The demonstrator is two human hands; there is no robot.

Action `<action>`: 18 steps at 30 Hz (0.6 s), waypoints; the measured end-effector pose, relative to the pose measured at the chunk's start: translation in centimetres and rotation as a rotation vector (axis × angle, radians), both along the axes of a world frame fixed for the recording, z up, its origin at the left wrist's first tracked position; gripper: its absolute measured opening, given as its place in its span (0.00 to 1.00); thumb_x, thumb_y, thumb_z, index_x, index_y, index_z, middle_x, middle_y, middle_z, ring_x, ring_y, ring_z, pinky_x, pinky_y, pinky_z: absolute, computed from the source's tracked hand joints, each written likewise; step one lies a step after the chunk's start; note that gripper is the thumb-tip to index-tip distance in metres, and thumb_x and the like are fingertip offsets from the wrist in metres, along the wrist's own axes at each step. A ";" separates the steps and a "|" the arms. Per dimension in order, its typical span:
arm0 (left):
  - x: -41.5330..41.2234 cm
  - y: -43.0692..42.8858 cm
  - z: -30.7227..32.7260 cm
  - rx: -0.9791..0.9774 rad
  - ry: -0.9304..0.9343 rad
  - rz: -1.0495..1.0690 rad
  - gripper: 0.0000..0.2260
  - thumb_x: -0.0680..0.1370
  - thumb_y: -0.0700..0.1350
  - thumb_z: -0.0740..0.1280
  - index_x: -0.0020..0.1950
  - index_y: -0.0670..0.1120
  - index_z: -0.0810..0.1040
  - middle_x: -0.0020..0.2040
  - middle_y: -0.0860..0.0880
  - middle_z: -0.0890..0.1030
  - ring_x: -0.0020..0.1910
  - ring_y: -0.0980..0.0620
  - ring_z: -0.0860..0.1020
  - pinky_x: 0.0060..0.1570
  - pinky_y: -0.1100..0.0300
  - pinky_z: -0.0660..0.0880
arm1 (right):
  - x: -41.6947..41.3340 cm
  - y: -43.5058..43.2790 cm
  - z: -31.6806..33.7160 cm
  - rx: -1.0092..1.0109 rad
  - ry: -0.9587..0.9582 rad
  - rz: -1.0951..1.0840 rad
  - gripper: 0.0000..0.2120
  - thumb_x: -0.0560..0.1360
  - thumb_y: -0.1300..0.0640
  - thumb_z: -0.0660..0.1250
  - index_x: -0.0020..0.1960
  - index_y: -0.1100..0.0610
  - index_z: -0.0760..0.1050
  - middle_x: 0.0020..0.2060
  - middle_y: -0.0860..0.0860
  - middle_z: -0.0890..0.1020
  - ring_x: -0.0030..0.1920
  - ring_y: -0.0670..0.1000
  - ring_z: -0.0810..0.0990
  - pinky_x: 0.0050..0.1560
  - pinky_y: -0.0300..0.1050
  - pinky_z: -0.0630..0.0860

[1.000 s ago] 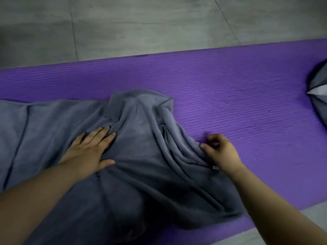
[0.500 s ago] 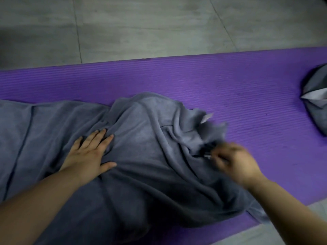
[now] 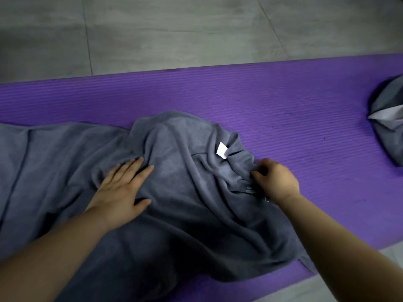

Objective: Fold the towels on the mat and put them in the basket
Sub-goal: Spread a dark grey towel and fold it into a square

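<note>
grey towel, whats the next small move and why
Probably draw the right hand rightward to pull the bunched edge flat: it pinches the grey towel near the white tag, the left hand presses flat on the cloth, and folds bunch between them.

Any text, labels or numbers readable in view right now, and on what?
No text can be read.
White tag on the grey towel: no print legible.
Second label beside the right hand, same towel: dark marks, too blurred to read.
Purple mat: no writing seen.
</note>
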State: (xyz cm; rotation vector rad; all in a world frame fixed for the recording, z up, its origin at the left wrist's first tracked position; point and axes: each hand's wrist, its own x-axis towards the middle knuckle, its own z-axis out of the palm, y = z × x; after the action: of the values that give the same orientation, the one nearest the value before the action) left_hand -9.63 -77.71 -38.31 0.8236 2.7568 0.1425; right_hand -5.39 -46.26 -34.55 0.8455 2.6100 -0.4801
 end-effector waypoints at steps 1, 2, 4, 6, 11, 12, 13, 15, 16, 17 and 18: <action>0.1 0.4 0.1 0.010 -0.012 -0.003 0.31 0.65 0.59 0.55 0.63 0.45 0.69 0.59 0.39 0.79 0.59 0.48 0.65 0.65 0.60 0.51 | -0.1 0.6 0.3 0.021 0.027 -0.003 0.12 0.75 0.53 0.62 0.56 0.57 0.75 0.54 0.58 0.80 0.56 0.59 0.77 0.49 0.48 0.72; 0.1 0.8 0.0 0.024 -0.015 -0.004 0.31 0.65 0.60 0.55 0.63 0.46 0.68 0.59 0.39 0.78 0.60 0.48 0.65 0.66 0.61 0.50 | -0.2 1.5 0.8 0.049 0.072 -0.023 0.12 0.75 0.54 0.62 0.56 0.58 0.76 0.54 0.59 0.80 0.56 0.60 0.77 0.49 0.48 0.72; 0.3 1.8 -0.2 0.039 -0.008 0.002 0.31 0.65 0.61 0.54 0.64 0.47 0.66 0.60 0.39 0.77 0.60 0.47 0.65 0.64 0.57 0.53 | -1.5 3.9 2.3 0.099 0.182 -0.079 0.12 0.76 0.56 0.62 0.55 0.61 0.76 0.54 0.63 0.80 0.56 0.62 0.77 0.49 0.50 0.72; 0.4 2.9 -0.6 0.068 -0.008 0.031 0.31 0.66 0.61 0.55 0.64 0.46 0.66 0.60 0.38 0.77 0.60 0.47 0.65 0.61 0.55 0.56 | -3.9 6.9 4.0 0.130 0.306 -0.128 0.13 0.76 0.57 0.62 0.56 0.63 0.77 0.54 0.65 0.79 0.57 0.63 0.76 0.52 0.52 0.71; 0.5 6.4 -0.7 0.158 0.047 0.072 0.29 0.67 0.59 0.55 0.64 0.46 0.65 0.62 0.37 0.76 0.62 0.46 0.63 0.69 0.66 0.41 | -10.0 12.3 5.6 0.108 0.493 -0.220 0.18 0.76 0.60 0.61 0.64 0.64 0.70 0.60 0.64 0.75 0.61 0.61 0.73 0.59 0.51 0.67; 0.4 7.0 -0.6 0.165 0.055 0.073 0.29 0.67 0.59 0.55 0.64 0.46 0.65 0.62 0.37 0.76 0.62 0.46 0.63 0.69 0.65 0.40 | -10.3 12.8 5.2 0.056 0.472 -0.226 0.21 0.76 0.60 0.62 0.67 0.64 0.66 0.63 0.63 0.73 0.63 0.60 0.72 0.62 0.50 0.66; 0.4 7.6 -0.6 0.170 0.060 0.071 0.29 0.68 0.59 0.55 0.65 0.46 0.65 0.62 0.37 0.75 0.63 0.46 0.63 0.69 0.64 0.40 | -9.9 13.2 4.4 0.010 0.424 -0.234 0.25 0.75 0.59 0.64 0.70 0.64 0.62 0.66 0.62 0.70 0.65 0.60 0.70 0.64 0.50 0.64; 0.7 8.5 -0.5 0.187 0.063 0.046 0.29 0.68 0.60 0.55 0.65 0.47 0.65 0.63 0.37 0.75 0.63 0.46 0.63 0.70 0.63 0.41 | -7.6 13.5 2.3 -0.031 0.280 -0.262 0.26 0.75 0.57 0.65 0.70 0.64 0.62 0.66 0.64 0.68 0.65 0.62 0.69 0.66 0.54 0.65; 1.1 8.9 -0.5 0.204 0.057 0.013 0.29 0.68 0.60 0.55 0.65 0.47 0.65 0.63 0.38 0.75 0.64 0.46 0.63 0.70 0.62 0.42 | -5.6 13.4 1.2 -0.001 0.194 -0.272 0.24 0.75 0.56 0.64 0.68 0.64 0.64 0.65 0.65 0.69 0.65 0.64 0.69 0.65 0.55 0.66; 1.7 9.2 -0.5 0.221 0.049 -0.034 0.29 0.67 0.60 0.55 0.65 0.47 0.65 0.63 0.38 0.75 0.64 0.46 0.63 0.70 0.60 0.43 | -3.3 13.3 0.3 0.051 0.128 -0.283 0.22 0.75 0.56 0.63 0.67 0.63 0.66 0.64 0.65 0.69 0.65 0.64 0.68 0.64 0.56 0.65; 2.4 9.5 -0.4 0.229 0.045 -0.099 0.29 0.66 0.60 0.56 0.64 0.48 0.66 0.63 0.39 0.75 0.64 0.47 0.64 0.70 0.59 0.45 | -1.1 13.1 -0.4 0.102 0.090 -0.314 0.21 0.76 0.55 0.62 0.66 0.63 0.67 0.64 0.65 0.69 0.65 0.65 0.67 0.64 0.55 0.64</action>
State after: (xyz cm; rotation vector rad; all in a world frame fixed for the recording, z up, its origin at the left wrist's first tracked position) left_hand -7.21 -68.26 -38.75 1.0302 2.7689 0.4327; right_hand -6.45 -33.12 -34.96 1.3069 2.6102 -0.4794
